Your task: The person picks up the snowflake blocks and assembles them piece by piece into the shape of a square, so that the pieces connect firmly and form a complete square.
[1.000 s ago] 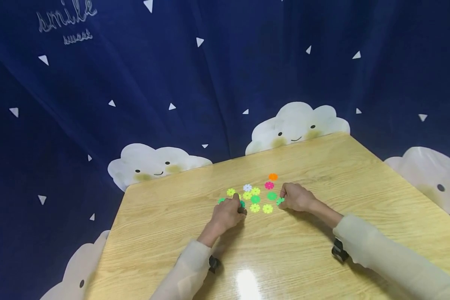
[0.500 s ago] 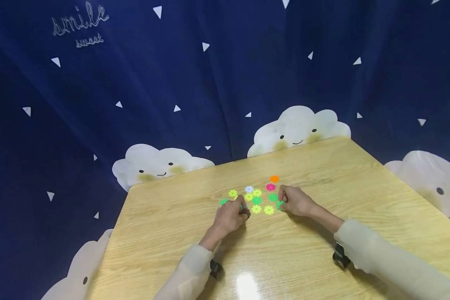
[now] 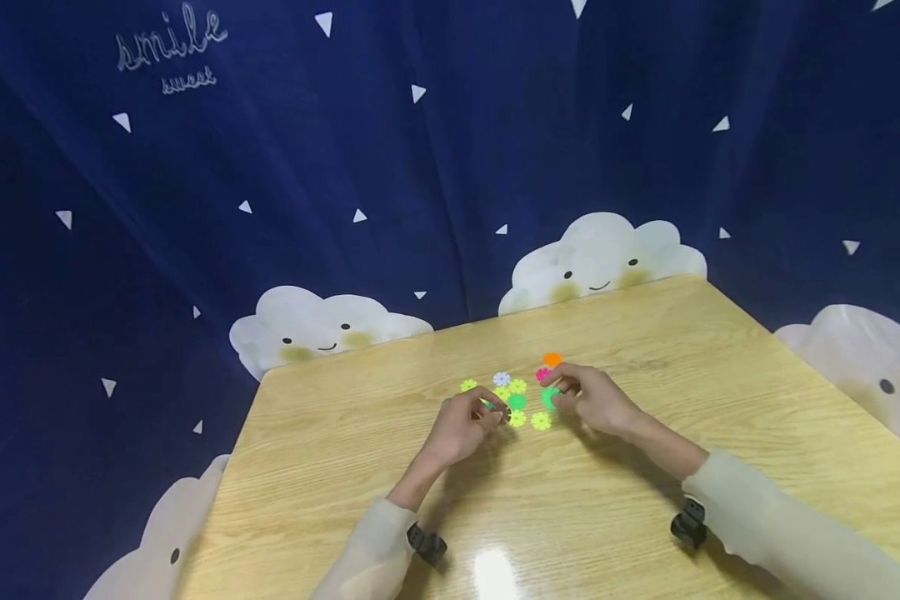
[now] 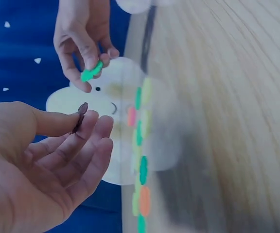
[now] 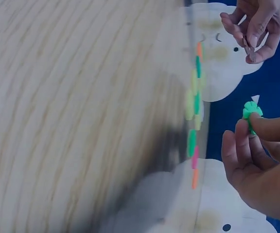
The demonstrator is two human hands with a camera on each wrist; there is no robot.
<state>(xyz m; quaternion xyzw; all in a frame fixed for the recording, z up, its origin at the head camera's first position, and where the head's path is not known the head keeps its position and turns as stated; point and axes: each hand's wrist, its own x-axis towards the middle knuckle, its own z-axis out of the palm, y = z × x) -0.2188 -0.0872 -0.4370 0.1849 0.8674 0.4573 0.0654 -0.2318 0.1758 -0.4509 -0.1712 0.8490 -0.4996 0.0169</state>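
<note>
Here, the dark brown flower-shaped disc (image 4: pixel 80 119) is pinched between thumb and finger of the left hand (image 3: pixel 459 428), and the green flower-shaped disc (image 5: pixel 252 110) likewise in the right hand (image 3: pixel 598 403), the two apart above the wooden table (image 3: pixel 330 467); so slight a hold could let either slip or twist under pressure. The head view spreads out the loose flower-shaped discs (image 3: pixel 541 421), which both wrist views flatten nearly edge-on; the right wrist view best resolves the green one's notched petals.
</note>
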